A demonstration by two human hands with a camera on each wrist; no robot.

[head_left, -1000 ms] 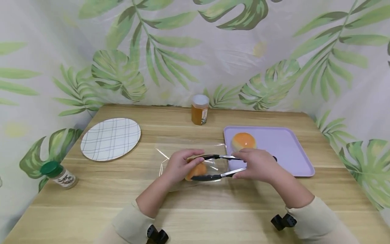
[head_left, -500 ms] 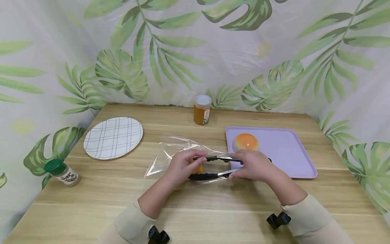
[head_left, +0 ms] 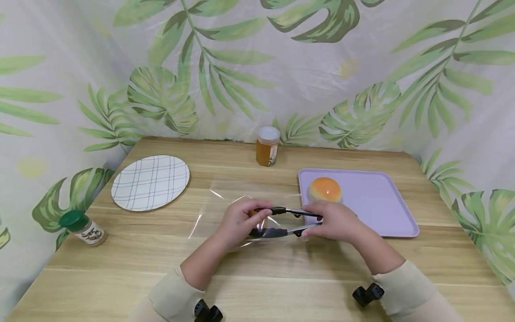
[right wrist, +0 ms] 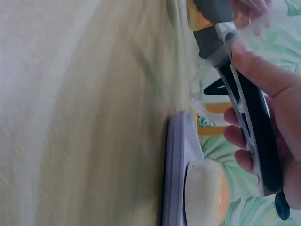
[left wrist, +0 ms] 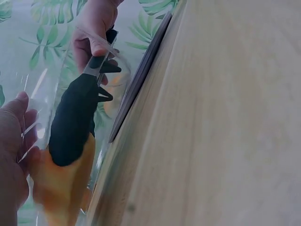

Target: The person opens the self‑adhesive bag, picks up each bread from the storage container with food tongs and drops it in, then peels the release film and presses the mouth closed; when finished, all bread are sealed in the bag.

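My right hand (head_left: 335,221) grips black-and-silver tongs (head_left: 268,233) by their metal arms, held sideways over the table. The tongs' black heads reach inside a clear plastic bag (head_left: 215,210). In the left wrist view, an orange-brown piece of bread (left wrist: 61,188) sits in the bag at the tong heads. My left hand (head_left: 240,220) pinches the bag's film beside the bread, and hides most of the bread in the head view. The right wrist view shows the bag's mouth around the tong arms, near my right thumb.
A round bun (head_left: 325,189) sits on the left of a lilac tray (head_left: 374,203), right of the bag. A checked plate (head_left: 150,183) lies at left, with a green-capped seasoning jar (head_left: 83,228) nearer. An amber jar (head_left: 267,146) stands at the back.
My right hand has moved a little left with the tongs, pushing them deeper into the bag. The bread shows less in the head view, and the bag's film has shifted.
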